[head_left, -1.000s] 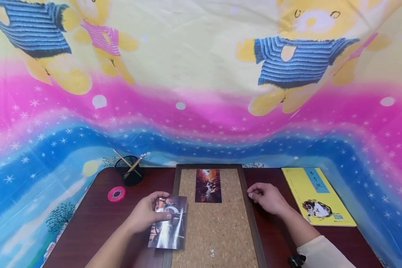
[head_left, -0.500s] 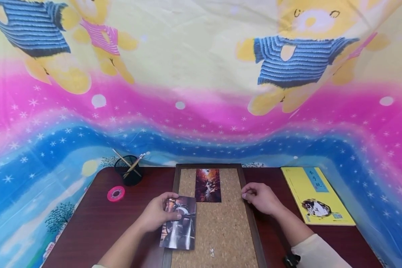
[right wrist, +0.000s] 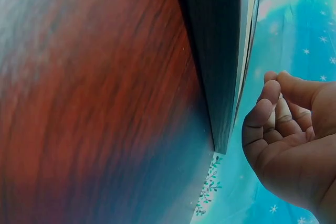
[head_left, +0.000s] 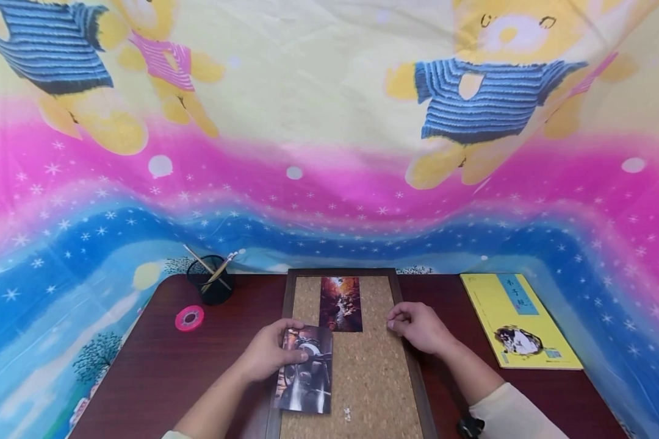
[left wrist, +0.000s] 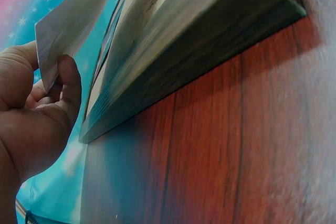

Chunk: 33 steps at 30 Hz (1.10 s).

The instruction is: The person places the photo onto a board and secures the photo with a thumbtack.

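My left hand (head_left: 269,352) holds a glossy photo print (head_left: 306,381) of a motorcycle, thumb on its face and fingers behind. In the left wrist view the print's pale back (left wrist: 71,24) shows, tilted up above the board. The print overlaps the left side of a framed cork board (head_left: 368,378). My right hand (head_left: 420,328) is over the board's right edge, its thumb and forefinger tips brought together and other fingers curled. I cannot tell whether something tiny sits between those tips. An orange-red forest stream photo (head_left: 341,305) lies on the upper part of the cork.
Small whitish bits (head_left: 348,414) lie low on the cork. Left of the board are a black mesh pen cup (head_left: 215,289) with sticks and a pink tape roll (head_left: 189,318). A yellow book (head_left: 518,323) lies at right. A patterned cloth (head_left: 329,122) hangs behind the dark table (head_left: 159,366).
My left hand has carried the motorcycle photo rightward, from the board's left edge farther over the cork. My right hand has moved left, from beside the frame to over the cork's right edge.
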Each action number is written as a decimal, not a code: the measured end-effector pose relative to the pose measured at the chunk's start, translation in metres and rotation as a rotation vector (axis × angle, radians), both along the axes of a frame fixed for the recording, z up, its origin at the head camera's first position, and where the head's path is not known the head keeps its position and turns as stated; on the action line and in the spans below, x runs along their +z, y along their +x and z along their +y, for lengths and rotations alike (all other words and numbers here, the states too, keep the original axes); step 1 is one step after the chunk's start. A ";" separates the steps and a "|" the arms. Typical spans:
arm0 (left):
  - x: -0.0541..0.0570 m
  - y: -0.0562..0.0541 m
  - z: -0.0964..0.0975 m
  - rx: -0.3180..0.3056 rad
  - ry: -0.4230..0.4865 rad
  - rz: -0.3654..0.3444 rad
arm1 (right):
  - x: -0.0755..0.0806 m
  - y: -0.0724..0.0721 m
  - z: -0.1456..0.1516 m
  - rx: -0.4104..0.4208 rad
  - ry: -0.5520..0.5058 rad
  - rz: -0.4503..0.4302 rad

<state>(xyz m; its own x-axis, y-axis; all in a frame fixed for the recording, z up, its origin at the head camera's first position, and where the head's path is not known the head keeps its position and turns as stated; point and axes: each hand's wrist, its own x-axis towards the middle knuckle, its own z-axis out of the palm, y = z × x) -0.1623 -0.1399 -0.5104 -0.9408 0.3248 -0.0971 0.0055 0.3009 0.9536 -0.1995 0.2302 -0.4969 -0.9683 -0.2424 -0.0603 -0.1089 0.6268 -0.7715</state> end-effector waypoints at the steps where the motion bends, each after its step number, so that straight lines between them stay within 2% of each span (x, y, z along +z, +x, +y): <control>1: 0.000 0.000 0.001 -0.004 0.006 -0.003 | -0.001 0.000 -0.001 0.002 0.000 0.000; 12: -0.005 -0.001 0.018 -0.042 0.037 -0.044 | -0.003 0.000 -0.008 0.025 -0.006 -0.006; 15: -0.007 -0.001 0.022 -0.046 0.012 -0.028 | -0.003 0.000 -0.011 0.036 -0.010 -0.005; 21: -0.009 -0.002 0.029 -0.053 -0.091 0.053 | -0.003 0.000 -0.018 0.058 -0.009 0.012; 33: -0.009 -0.003 0.043 -0.072 -0.147 0.101 | -0.002 -0.003 -0.036 0.101 0.017 0.061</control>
